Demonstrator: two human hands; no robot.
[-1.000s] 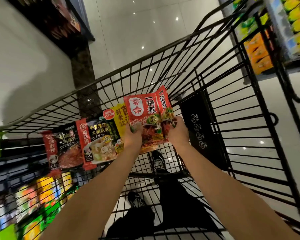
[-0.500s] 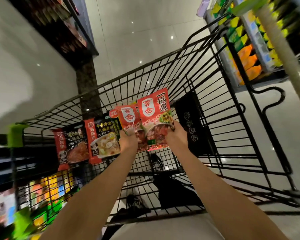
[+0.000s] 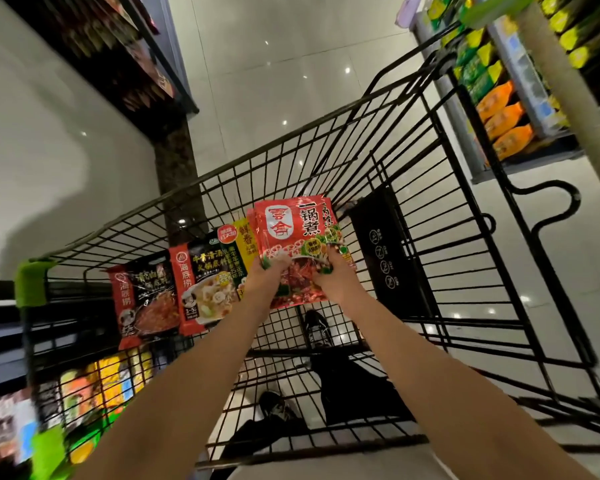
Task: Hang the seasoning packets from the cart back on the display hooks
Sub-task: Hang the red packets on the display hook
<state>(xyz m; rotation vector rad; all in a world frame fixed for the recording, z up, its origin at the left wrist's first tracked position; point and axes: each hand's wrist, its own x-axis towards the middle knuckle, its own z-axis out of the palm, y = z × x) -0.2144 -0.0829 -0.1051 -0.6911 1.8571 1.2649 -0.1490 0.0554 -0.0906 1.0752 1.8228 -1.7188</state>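
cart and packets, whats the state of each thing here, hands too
red seasoning packets: stacked, lifted above the cart floor, gripped by both hands
left hand: gripping the stack's lower left edge
right hand: gripping the stack's lower right
yellow packet: behind the stack, partly hidden
white soup base packet: unheld, in cart
black soup base packet: unheld, in cart
shopping cart: upright

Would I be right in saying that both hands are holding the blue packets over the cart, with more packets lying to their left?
Not quite: the packets are red, not blue, as the head view shows. The left hand and right hand do both grip them over the cart, and more packets do lie to their left.
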